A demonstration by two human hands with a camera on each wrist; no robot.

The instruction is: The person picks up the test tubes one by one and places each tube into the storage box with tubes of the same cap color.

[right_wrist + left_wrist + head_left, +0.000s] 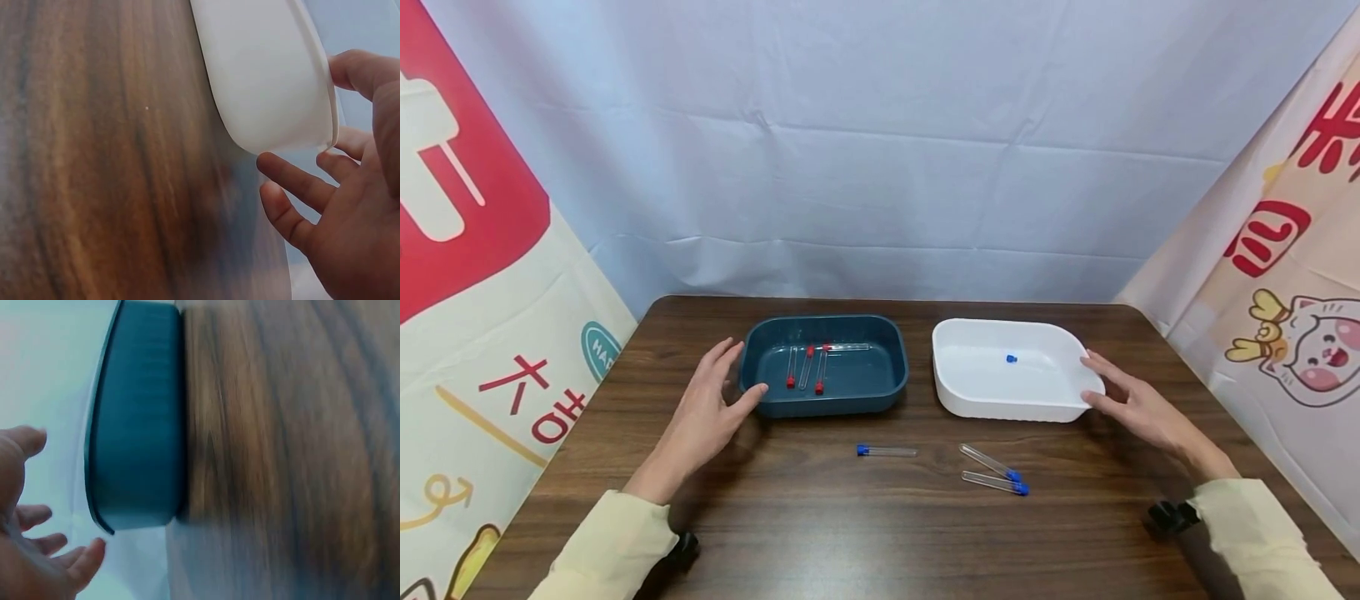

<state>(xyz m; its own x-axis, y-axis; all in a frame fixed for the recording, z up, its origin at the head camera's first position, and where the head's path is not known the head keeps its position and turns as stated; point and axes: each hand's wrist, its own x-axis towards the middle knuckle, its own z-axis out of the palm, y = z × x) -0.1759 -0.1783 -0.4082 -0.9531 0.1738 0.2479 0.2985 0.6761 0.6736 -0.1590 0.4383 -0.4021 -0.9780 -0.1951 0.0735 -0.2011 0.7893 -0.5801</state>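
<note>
My left hand (703, 412) is at the left end of a dark teal tray (827, 407), fingers spread; the left wrist view shows a gap between the hand (37, 544) and the tray wall (137, 419). Inside lie several clear test tubes with red caps (819, 387). At the right end of a white tray (1007, 410), my right hand (1138, 408) has its fingers loosely bent. Up close, its thumb (356, 70) is at the rim and a fingertip touches the wall's lower corner. A small blue cap (1012, 358) shows in the white tray; any tube with it cannot be made out.
On the brown wooden table (775, 533), in front of the trays, lie a blue-capped test tube (889, 452) near the middle and two more blue-capped tubes (992, 482) close together farther right. A pale curtain (880, 167) hangs behind the table, with printed cloths at both sides.
</note>
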